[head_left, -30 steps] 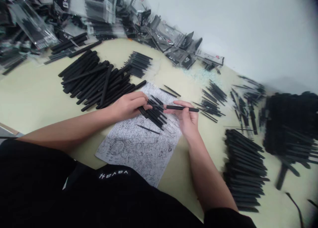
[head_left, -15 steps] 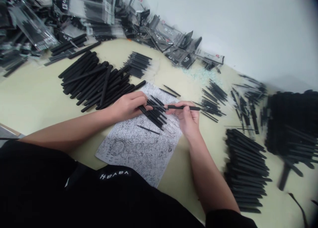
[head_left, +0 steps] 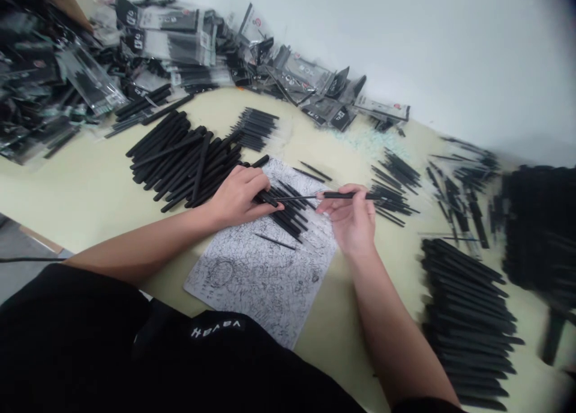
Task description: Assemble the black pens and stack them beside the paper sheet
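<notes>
My right hand (head_left: 353, 221) is closed on a slim black pen (head_left: 344, 195), held nearly level with the fingers along it. From the pen's left end a thin dark rod (head_left: 299, 197) reaches to the fingertips of my left hand (head_left: 240, 191). That hand is closed around a short black tube (head_left: 267, 198); whether the rod enters it, I cannot tell. Beneath both hands lies a sheet of paper (head_left: 252, 296) covered in scribbles. Several black pens (head_left: 292, 219) rest on it in a row, and a single thin black refill (head_left: 275, 241) lies apart below them.
Thick black tubes (head_left: 171, 155) are heaped left of the paper. A stack of dark sticks (head_left: 468, 323) lies at right, with a larger dark pile (head_left: 540, 221) beyond. Thin refills (head_left: 398, 185) lie in bundles. Plastic packets (head_left: 180, 44) crowd the back, against the wall.
The whole view has shifted, so the table appears farther right and lower. My hands have drawn slightly apart, and more of the thin rod shows between them.
</notes>
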`<state>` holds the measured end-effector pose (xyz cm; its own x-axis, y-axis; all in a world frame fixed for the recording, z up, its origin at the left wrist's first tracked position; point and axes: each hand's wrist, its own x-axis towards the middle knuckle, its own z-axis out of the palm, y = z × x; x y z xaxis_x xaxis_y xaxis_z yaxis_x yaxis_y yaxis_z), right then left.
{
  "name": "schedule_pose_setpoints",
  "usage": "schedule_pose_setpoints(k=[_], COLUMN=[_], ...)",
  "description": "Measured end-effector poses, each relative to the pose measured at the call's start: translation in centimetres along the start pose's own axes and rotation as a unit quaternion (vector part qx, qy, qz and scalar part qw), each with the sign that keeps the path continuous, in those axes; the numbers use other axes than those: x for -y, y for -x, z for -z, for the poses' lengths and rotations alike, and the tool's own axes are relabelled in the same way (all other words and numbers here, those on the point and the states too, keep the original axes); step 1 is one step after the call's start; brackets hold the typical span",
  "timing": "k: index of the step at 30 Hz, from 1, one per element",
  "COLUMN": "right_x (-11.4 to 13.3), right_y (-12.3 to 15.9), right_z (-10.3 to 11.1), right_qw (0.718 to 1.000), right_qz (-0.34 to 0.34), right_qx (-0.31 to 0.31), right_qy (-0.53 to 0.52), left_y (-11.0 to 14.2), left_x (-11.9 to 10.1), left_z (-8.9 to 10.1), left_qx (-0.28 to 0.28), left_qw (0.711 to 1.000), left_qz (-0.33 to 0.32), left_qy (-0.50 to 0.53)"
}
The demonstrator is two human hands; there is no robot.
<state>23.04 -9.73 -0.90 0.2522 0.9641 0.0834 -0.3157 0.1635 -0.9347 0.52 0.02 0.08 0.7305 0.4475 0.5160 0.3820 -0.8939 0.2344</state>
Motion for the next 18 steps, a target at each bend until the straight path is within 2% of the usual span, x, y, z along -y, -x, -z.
schedule_pose_setpoints(k=[6, 13, 18], right_x=[0.05, 0.19, 0.25], right_y=[-0.11, -0.22, -0.40], right_z=[0.07, 0.10, 0.24], right_qw=[0.999, 0.997, 0.995], right_qz=[-0.011, -0.026, -0.035], right_qx=[-0.012, -0.053, -0.073], right_qy=[-0.041, -0.049, -0.057], left_y=[0.10, 0.34, 0.35], left_x=[-0.01, 0.05, 0.02], left_z=[0.18, 0.38, 0.59], left_qx=[0.004, -0.003, -0.016], left_qw=[1.000, 0.998, 0.997], left_qz=[0.028, 0.065, 0.063], left_qy=[0.011, 0.027, 0.039])
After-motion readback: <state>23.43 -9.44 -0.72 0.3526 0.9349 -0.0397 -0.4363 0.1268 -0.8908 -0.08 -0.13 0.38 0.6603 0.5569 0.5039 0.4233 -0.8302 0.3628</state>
